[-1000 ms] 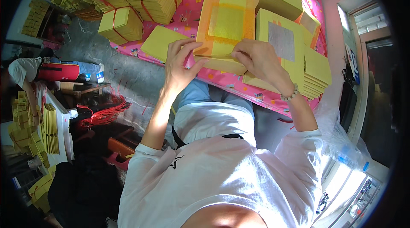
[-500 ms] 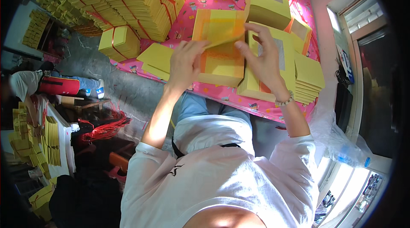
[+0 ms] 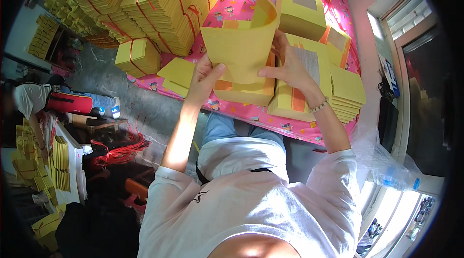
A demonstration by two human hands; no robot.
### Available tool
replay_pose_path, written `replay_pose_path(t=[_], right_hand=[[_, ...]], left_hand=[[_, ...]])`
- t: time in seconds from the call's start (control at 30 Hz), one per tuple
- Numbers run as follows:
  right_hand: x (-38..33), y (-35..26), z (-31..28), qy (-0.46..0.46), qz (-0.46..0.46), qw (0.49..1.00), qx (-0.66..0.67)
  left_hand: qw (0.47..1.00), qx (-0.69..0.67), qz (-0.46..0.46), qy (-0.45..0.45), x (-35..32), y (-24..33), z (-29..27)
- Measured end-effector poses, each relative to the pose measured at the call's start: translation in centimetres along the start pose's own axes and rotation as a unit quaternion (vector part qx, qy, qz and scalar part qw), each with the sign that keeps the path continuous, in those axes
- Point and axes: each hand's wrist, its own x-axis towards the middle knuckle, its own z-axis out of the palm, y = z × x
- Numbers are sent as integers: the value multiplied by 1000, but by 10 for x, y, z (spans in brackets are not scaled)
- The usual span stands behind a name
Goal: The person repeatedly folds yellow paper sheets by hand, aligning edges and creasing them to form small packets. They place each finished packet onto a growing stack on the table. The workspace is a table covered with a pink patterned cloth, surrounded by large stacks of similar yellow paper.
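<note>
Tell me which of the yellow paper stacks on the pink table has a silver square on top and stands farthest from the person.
The stack at the table's far end: its grey-silver square faces up, beyond the lifted yellow sheet that both hands hold.

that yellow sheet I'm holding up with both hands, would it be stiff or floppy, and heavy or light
Probably floppy: the yellow sheet curls over at its top edge while the left hand and right hand pinch its lower sides. Likely very light, since fingertips alone keep it lifted above the stack. It looks thin, so it may crease or tear easily.
</note>
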Motion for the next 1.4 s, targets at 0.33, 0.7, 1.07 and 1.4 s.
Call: replay_pose_path(t=[0.33, 0.7, 1.07, 1.4], right_hand=[[-10, -14, 17, -24, 14, 999, 18], [-3, -14, 11, 43, 96, 992, 67], [-1, -20, 0, 13, 206, 962, 178], [-3, -25, -2, 9, 184, 977, 111]], left_hand=[[982, 161, 81, 49, 14, -22, 14], [994, 99, -29, 46, 33, 7, 21], [965, -79, -238, 72, 44, 22, 36], [967, -78, -234, 59, 44, 23, 39]])
